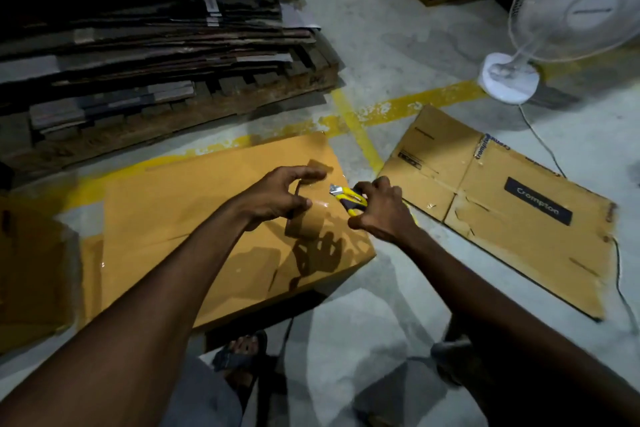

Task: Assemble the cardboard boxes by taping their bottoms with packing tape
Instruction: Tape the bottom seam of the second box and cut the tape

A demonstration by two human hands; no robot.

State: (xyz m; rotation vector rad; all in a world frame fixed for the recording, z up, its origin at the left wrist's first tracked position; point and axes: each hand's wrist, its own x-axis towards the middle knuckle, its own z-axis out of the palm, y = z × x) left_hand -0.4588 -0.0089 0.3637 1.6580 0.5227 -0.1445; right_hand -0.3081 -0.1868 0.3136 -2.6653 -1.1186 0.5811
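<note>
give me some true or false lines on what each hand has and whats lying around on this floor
1. The right hand holds a yellow cutter. True.
2. The left hand holds a pair of scissors. False: it holds a roll of brown tape over the box.
3. A flattened carton printed Crompton lies on the floor to the right of the box. True.
4. The white fan stands on top of the box. False: its base stands on the floor, beyond the flattened carton.
5. A stack of flat cardboard sits at the upper left. True.
</note>
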